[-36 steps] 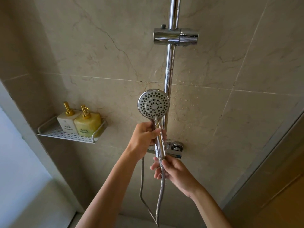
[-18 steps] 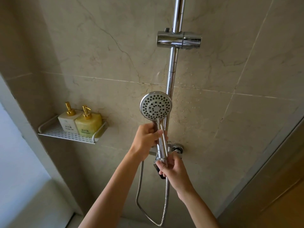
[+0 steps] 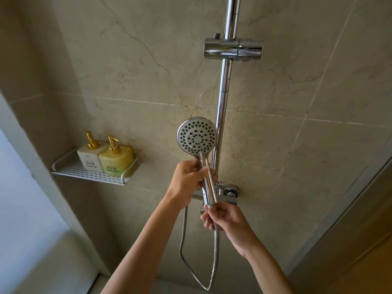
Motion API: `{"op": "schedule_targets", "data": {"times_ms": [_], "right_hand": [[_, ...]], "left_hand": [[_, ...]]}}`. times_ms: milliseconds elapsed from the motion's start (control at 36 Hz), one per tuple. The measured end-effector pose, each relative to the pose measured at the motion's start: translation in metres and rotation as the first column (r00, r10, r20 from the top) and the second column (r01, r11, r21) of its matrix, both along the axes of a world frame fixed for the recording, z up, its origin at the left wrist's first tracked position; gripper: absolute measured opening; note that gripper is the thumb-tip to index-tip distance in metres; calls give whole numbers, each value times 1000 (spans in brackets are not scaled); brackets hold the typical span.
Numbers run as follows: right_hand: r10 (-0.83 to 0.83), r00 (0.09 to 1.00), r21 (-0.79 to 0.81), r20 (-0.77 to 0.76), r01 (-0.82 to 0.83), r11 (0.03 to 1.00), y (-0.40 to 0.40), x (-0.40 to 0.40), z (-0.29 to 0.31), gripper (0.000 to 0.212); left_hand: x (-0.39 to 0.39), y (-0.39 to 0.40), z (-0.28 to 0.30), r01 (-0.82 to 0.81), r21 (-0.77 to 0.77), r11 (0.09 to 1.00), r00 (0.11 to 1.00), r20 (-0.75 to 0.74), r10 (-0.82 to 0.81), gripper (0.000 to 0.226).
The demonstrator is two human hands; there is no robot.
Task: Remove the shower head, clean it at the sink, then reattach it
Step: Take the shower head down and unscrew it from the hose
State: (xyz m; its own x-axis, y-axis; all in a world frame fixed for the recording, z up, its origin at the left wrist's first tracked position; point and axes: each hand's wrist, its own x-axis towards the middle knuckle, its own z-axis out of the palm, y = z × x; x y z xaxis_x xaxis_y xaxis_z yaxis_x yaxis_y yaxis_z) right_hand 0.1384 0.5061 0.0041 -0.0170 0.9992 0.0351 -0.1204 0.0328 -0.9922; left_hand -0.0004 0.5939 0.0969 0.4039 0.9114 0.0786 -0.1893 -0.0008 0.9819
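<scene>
A chrome shower head with a round grey nozzle face is held upright in front of the vertical chrome rail. My left hand is wrapped around its handle just below the face. At the bottom end of the handle my right hand pinches the nut of the metal hose. The hose hangs down in a loop and rises behind my left wrist. The empty chrome holder sits higher up on the rail. No sink is in view.
The mixer valve is fixed to the beige tiled wall behind my hands. A white perforated shelf at the left carries a white bottle and a yellow bottle with gold pumps. A glass door frame runs along the right.
Both hands stay on the shower head and hose end. My right hand's fingers have shifted around the hose nut under the handle; the hose loop swung slightly. The view tilted a little.
</scene>
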Motion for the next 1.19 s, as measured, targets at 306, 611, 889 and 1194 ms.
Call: {"op": "schedule_targets", "data": {"times_ms": [306,611,889,1194], "right_hand": [[-243,956,69,166,234,970,7,-4,-5,21],[129,970,-66,-205,-146,987,6,14,-2,36],[-167,983,-42,74,170,985,10,19,-9,24],[-225,972,-37,67,228,973,-1,30,-14,21]], "left_hand": [[9,2,0,-55,0,998,998,-20,55,10],[10,7,3,-50,-36,998,999,5,50,10],[15,3,-4,-54,-58,997,999,4,54,15],[12,4,1,-91,-67,994,996,6,92,14]]}}
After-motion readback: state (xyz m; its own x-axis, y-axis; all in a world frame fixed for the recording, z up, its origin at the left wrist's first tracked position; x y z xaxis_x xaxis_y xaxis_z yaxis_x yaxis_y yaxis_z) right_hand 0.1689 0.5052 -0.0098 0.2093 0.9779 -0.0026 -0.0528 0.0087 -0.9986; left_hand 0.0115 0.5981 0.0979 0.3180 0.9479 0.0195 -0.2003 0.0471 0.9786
